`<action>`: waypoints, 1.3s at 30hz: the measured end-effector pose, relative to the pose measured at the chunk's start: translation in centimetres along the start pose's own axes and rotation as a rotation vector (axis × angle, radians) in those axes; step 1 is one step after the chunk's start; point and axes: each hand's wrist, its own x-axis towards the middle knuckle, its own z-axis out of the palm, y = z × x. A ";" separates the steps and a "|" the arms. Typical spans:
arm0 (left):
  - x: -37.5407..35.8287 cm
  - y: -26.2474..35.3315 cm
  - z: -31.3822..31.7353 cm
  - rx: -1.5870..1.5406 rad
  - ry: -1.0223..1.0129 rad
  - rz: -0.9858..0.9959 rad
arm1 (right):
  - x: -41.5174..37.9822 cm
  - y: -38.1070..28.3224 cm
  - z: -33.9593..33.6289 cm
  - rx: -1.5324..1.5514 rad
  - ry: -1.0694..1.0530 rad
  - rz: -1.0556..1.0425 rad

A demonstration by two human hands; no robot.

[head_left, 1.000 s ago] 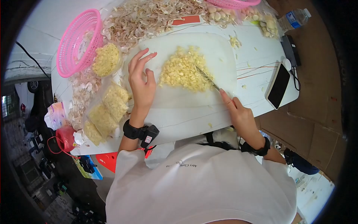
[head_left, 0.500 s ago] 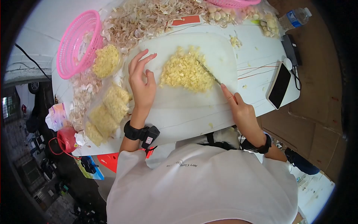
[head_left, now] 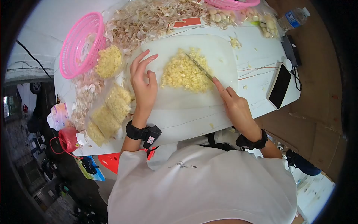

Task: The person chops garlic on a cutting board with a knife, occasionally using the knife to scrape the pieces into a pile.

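Observation:
A heap of chopped garlic (head_left: 181, 72) lies on the white cutting board (head_left: 156, 99). In my right hand (head_left: 238, 109) is a knife (head_left: 199, 66), its narrow blade lying across the right part of the heap. The index finger stretches along the top of the handle, and the other fingers wrap round it. My left hand (head_left: 144, 86) is held at the board's left side, fingers apart and slightly bent, with nothing in it. A gap separates it from the garlic.
A pink basket (head_left: 82, 44), a container of chopped garlic (head_left: 109, 61) and filled clear bags (head_left: 110, 110) stand at the left. Garlic skins (head_left: 140, 24) are heaped at the back. On the right are a phone (head_left: 279, 86), a water bottle (head_left: 294, 18) and bagged peeled cloves (head_left: 268, 26).
My right hand has moved left and slightly up with the knife, bringing the blade further over the garlic heap. My left hand has hardly moved.

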 end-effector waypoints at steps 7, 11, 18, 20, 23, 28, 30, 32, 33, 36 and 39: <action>0.0 -0.5 0.1 -0.005 0.000 0.003 | 0.0 0.3 0.4 -0.114 0.009 -0.014; -0.1 0.1 0.0 -0.028 0.006 -0.004 | -0.2 0.3 0.1 0.039 0.027 -0.015; -0.1 -0.7 0.2 0.010 0.004 0.020 | -1.0 -0.6 0.1 0.040 0.024 -0.006; -0.1 -0.7 0.1 0.039 0.001 0.039 | -0.8 -0.8 0.0 0.037 0.013 -0.014; 0.0 -0.1 0.0 -0.019 -0.003 -0.029 | -0.8 -0.8 0.2 0.031 0.010 -0.027; -0.1 -0.5 0.1 0.009 0.003 -0.001 | -0.6 -0.8 0.0 -0.036 -0.022 -0.023; -0.1 -0.4 0.1 -0.007 -0.003 -0.021 | -0.6 -0.9 -0.2 -0.026 -0.057 -0.023; -0.1 -0.5 0.1 -0.017 -0.002 -0.017 | -0.5 -0.5 0.1 -0.028 -0.046 -0.034; -0.1 -0.5 0.1 -0.015 -0.003 -0.019 | -0.5 -0.4 0.3 -0.029 -0.036 -0.046; -0.1 -0.3 0.0 -0.018 -0.006 -0.013 | -0.5 -0.3 0.4 -0.039 -0.033 -0.038; 0.0 -0.2 0.1 -0.030 0.003 -0.040 | -0.6 -0.1 0.7 0.062 0.025 -0.036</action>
